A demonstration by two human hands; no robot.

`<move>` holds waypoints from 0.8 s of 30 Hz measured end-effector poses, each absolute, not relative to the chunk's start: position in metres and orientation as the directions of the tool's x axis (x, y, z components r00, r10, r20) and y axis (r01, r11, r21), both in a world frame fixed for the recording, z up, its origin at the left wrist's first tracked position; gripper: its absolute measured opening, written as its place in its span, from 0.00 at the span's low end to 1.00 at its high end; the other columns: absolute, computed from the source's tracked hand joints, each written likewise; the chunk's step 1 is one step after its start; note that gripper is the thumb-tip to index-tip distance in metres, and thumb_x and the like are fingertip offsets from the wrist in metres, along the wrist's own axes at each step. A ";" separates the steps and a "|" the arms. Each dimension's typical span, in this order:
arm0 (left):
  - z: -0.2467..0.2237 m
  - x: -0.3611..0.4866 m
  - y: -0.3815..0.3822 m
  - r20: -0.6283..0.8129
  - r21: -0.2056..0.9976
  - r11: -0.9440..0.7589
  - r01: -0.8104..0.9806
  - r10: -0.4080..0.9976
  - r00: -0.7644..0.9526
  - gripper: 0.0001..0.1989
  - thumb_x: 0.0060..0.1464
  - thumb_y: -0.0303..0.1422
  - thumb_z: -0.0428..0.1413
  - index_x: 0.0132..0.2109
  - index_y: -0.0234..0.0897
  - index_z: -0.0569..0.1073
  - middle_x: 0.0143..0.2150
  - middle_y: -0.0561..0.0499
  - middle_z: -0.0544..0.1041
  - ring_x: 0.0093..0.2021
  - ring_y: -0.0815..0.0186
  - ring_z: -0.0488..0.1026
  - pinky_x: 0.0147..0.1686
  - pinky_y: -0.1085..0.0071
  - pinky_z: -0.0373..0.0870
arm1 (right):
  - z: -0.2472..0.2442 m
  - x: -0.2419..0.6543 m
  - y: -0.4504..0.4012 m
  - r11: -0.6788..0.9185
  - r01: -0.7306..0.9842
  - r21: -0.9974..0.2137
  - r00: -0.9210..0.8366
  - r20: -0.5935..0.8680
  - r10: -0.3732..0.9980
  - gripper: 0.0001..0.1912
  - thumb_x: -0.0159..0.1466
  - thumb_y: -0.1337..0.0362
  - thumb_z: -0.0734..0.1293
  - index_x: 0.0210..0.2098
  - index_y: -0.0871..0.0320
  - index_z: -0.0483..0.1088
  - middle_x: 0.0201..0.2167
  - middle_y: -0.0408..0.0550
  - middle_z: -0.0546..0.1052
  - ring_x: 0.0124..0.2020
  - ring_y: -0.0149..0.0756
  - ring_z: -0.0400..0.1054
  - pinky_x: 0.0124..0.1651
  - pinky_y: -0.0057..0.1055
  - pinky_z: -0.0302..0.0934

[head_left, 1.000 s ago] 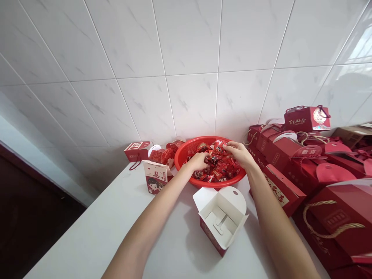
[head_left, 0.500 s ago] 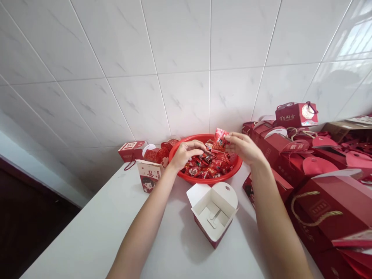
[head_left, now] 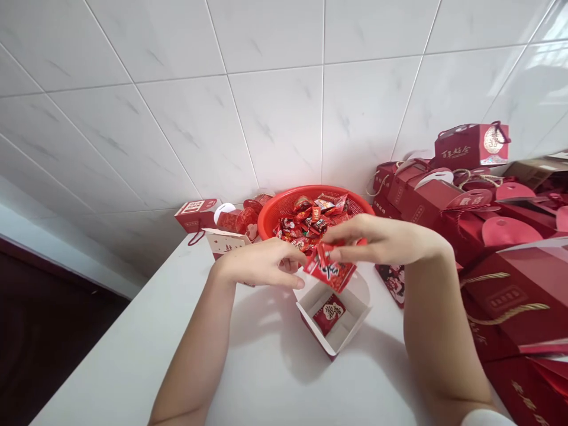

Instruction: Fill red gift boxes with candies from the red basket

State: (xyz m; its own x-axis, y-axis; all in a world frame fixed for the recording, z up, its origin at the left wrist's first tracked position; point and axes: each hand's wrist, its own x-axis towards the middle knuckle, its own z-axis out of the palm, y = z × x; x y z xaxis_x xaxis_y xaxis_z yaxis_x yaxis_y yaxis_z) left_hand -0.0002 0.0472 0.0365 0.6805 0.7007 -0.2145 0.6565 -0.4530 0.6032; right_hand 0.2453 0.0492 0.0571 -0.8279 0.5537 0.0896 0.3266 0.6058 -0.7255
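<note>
My right hand point(head_left: 377, 239) pinches a red candy packet point(head_left: 331, 269) above the back part of a small open box point(head_left: 310, 328). Inside that box, on its white bottom, lies a dark red packet point(head_left: 329, 313) with a white emblem. My left hand point(head_left: 266, 263) is just left of the held packet, fingers apart and bent, with nothing visible in it. Behind both hands a red plastic basket point(head_left: 268, 219) holds several wrapped sweets point(head_left: 306, 216); its front rim is partly covered by my hands.
Many red gift boxes point(head_left: 523, 290) with rope handles are piled on the right. A red box point(head_left: 195, 214) and an open printed box point(head_left: 224, 241) stand at the back left of the white table point(head_left: 177, 307). A tiled wall point(head_left: 284, 130) rises behind.
Both hands have come from over the basket toward the open box. A dark red packet now lies inside the box. The right hand's red packet has moved down over it, and the view has shifted slightly.
</note>
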 end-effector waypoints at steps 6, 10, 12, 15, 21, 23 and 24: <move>0.040 -0.001 0.045 -0.218 0.637 -0.444 0.630 0.680 0.700 0.09 0.50 0.37 0.61 0.39 0.43 0.82 0.30 0.54 0.78 0.30 0.65 0.72 0.28 0.76 0.62 | 0.050 0.230 0.039 0.706 0.407 -0.580 -0.881 -0.043 0.472 0.10 0.67 0.69 0.61 0.33 0.58 0.75 0.24 0.40 0.71 0.23 0.27 0.59 0.28 0.24 0.53; 0.038 -0.001 0.047 -0.166 0.646 -0.456 0.613 0.700 0.695 0.12 0.52 0.37 0.60 0.44 0.43 0.81 0.35 0.53 0.80 0.34 0.64 0.74 0.30 0.76 0.64 | 0.050 0.226 0.031 0.709 0.462 -0.533 -0.867 -0.102 0.489 0.07 0.65 0.65 0.67 0.41 0.58 0.77 0.29 0.43 0.78 0.27 0.30 0.67 0.31 0.24 0.57; 0.037 0.000 0.051 -0.131 0.657 -0.455 0.600 0.716 0.686 0.12 0.55 0.37 0.58 0.46 0.44 0.81 0.38 0.53 0.81 0.37 0.63 0.75 0.31 0.76 0.65 | 0.051 0.227 0.030 0.692 0.468 -0.549 -0.852 -0.072 0.519 0.13 0.63 0.62 0.70 0.46 0.57 0.77 0.34 0.46 0.80 0.33 0.34 0.71 0.35 0.26 0.60; 0.029 0.004 0.060 -0.027 0.664 -0.502 0.555 0.725 0.688 0.11 0.58 0.36 0.55 0.44 0.42 0.80 0.42 0.52 0.81 0.41 0.62 0.75 0.37 0.76 0.67 | 0.054 0.231 0.032 0.681 0.422 -0.598 -0.829 0.050 0.558 0.16 0.63 0.60 0.71 0.50 0.55 0.76 0.37 0.47 0.80 0.37 0.37 0.74 0.39 0.27 0.63; -0.007 0.015 0.091 -0.030 0.609 -0.491 0.622 0.770 0.637 0.13 0.59 0.36 0.53 0.44 0.38 0.80 0.43 0.51 0.81 0.41 0.61 0.76 0.41 0.73 0.69 | 0.055 0.238 0.049 0.660 0.453 -0.599 -0.720 0.192 0.667 0.12 0.67 0.61 0.65 0.46 0.57 0.76 0.39 0.47 0.80 0.36 0.35 0.73 0.37 0.27 0.64; -0.015 0.020 0.100 -0.099 0.616 -0.436 0.656 0.784 0.613 0.15 0.58 0.36 0.54 0.47 0.38 0.80 0.45 0.50 0.81 0.45 0.59 0.77 0.44 0.71 0.70 | 0.050 0.237 0.058 0.650 0.446 -0.615 -0.674 0.247 0.696 0.12 0.66 0.61 0.65 0.45 0.58 0.76 0.39 0.47 0.80 0.37 0.35 0.73 0.38 0.28 0.65; -0.017 0.022 0.104 -0.131 0.612 -0.418 0.671 0.784 0.607 0.16 0.57 0.36 0.55 0.49 0.39 0.80 0.47 0.50 0.81 0.47 0.58 0.77 0.46 0.71 0.70 | 0.046 0.237 0.064 0.639 0.434 -0.635 -0.650 0.271 0.710 0.12 0.65 0.61 0.65 0.45 0.58 0.76 0.39 0.47 0.80 0.38 0.36 0.74 0.39 0.29 0.66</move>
